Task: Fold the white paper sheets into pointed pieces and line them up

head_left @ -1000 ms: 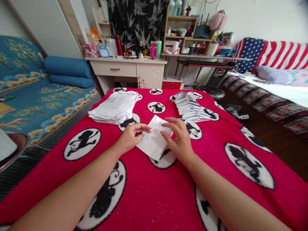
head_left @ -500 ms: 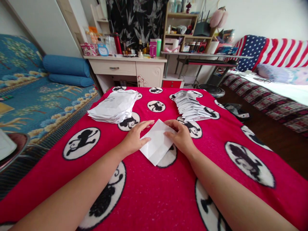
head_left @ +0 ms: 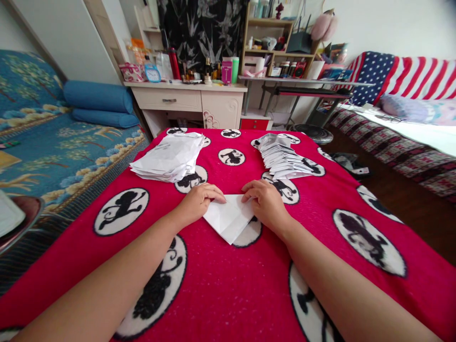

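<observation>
A white sheet of paper (head_left: 230,219) lies on the red blanket (head_left: 221,285), its top part folded down so it forms a triangle pointing toward me. My left hand (head_left: 196,202) presses the left end of the fold with curled fingers. My right hand (head_left: 264,202) presses the right end the same way. Beyond the left hand lies a loose pile of flat white sheets (head_left: 170,156). A stack of folded papers (head_left: 283,159) sits beyond the right hand.
The blanket shows black-and-white monkey circles. A blue patterned bed (head_left: 53,142) runs along the left. A white desk (head_left: 188,104) with bottles and a shelf stands behind. A flag-patterned cover (head_left: 402,80) and dark floor are at the right.
The sheet's upper corner has been folded down, turning the diamond shape into a triangle. Both hands moved inward and down onto the new top crease, fingers curling.
</observation>
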Tool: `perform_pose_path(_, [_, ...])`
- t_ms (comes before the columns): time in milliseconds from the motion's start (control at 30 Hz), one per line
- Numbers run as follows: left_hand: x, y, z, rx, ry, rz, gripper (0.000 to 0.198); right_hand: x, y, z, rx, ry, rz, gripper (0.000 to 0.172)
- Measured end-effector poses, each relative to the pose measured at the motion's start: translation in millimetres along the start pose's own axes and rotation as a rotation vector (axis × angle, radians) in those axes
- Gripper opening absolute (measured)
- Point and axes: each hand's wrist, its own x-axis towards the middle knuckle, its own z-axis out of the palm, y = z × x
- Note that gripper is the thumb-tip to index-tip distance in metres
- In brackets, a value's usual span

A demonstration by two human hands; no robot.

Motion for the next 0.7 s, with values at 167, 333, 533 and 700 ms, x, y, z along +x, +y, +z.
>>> perform_pose_path(167, [0.3, -5.3, -4.2, -0.044, -0.005, 0.024, 0.045, -7.2, -40.4, -7.3, -0.204, -0.147, -0.016, 0.023])
perform_pose_path(333, [-0.9, -9.3, -5.5, -0.077, -0.010, 0.030, 0.052, -21.6, -89.1, -0.1, -0.331, -0.306, 0.018, 0.080])
perform_pose_path(533, [-3.0, -14.2, -10.6, -0.143, -0.078, 0.041, 0.052, -23.8, -99.3, 9.6, -0.437, -0.317, -0.024, 0.032])
perform_pose_path(700, [-5.3, -12.5, -18.5, -0.176, -0.122, 0.064, 0.043, -23.1, -96.2, 3.6, -0.423, -0.370, -0.044, 0.025])
